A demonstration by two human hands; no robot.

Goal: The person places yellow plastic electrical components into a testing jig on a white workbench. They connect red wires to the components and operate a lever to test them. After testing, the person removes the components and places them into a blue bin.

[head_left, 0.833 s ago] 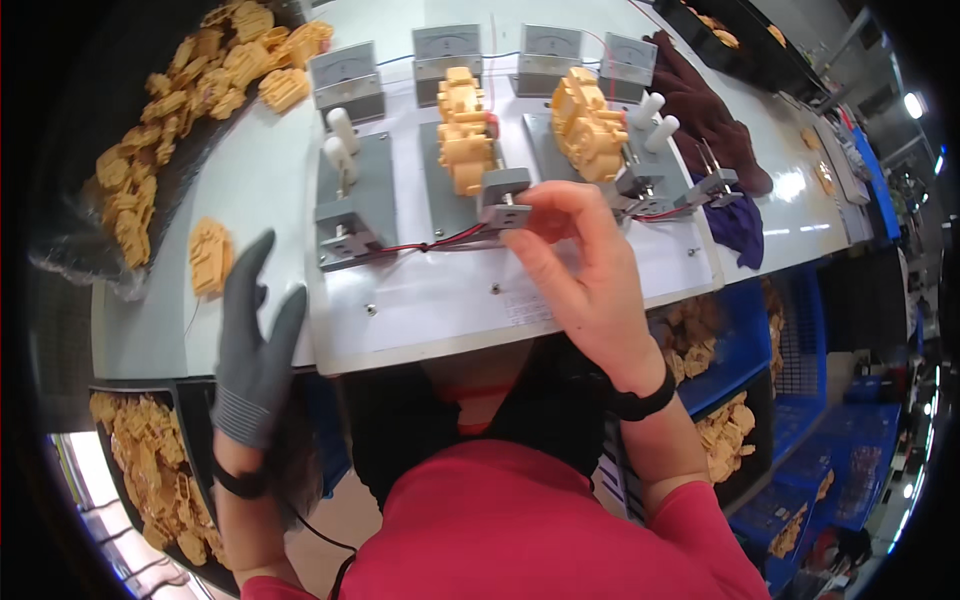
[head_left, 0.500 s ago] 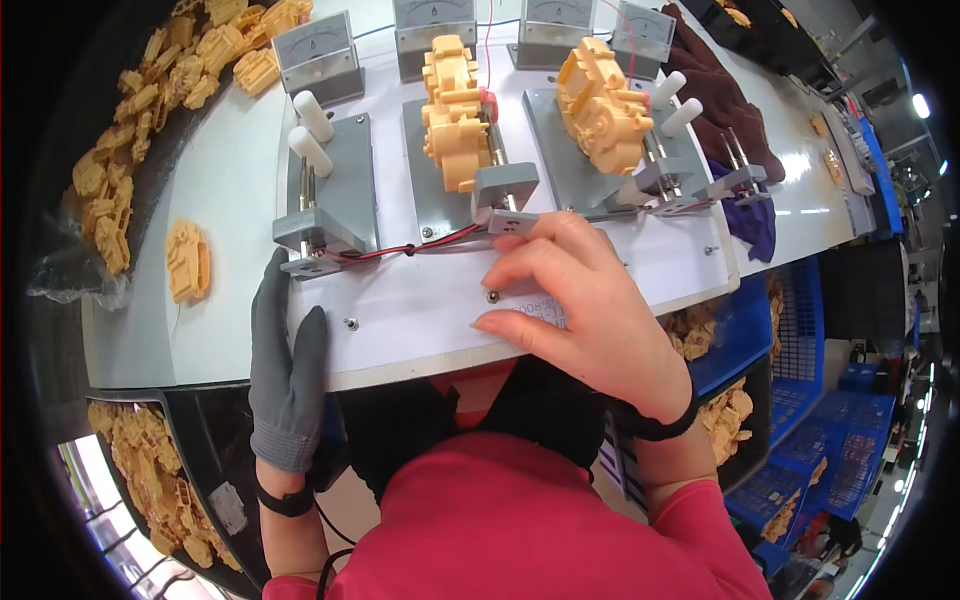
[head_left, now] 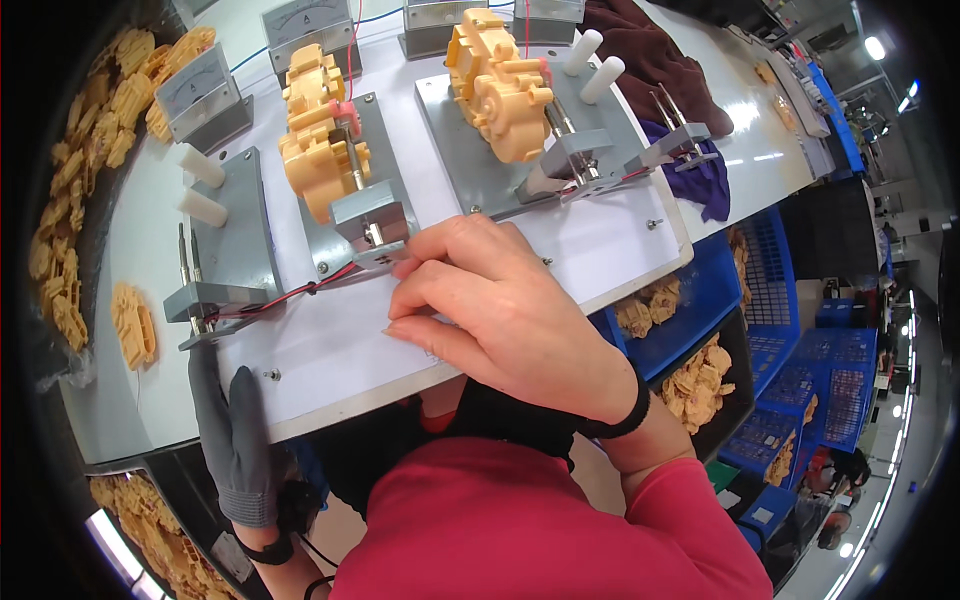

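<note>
My left hand [head_left: 237, 440], in a grey glove, has its fingers stretched out and its thumb apart. Its fingertips are at the lower end of the left fixture's grey block [head_left: 220, 298], which carries upright metal pins and no housing. My bare right hand [head_left: 510, 320] has bent fingers with a gap to the thumb. Its index fingertip is at the low edge of the middle fixture's grey block [head_left: 367, 213]; nothing shows in its grasp. A yellow plastic gear housing [head_left: 320, 160] sits on the middle fixture, its side against the metal pins. Another yellow housing [head_left: 500, 95] sits on the right fixture [head_left: 440, 120].
Analogue meters [head_left: 205, 95] stand behind the fixtures. Red and black wires [head_left: 310, 287] run between the blocks. A loose housing [head_left: 133, 325] lies at the left. Small toggle switches [head_left: 272, 375] line the front of the board. Blue crates [head_left: 690, 290] hold yellow parts at right; brown cloth [head_left: 660, 60] lies behind.
The whole view has shifted, so the fixtures appear farther left. Both hands stay at the same blocks. My right thumb and fingers are slightly closer, and the switch beneath that hand is now hidden.
</note>
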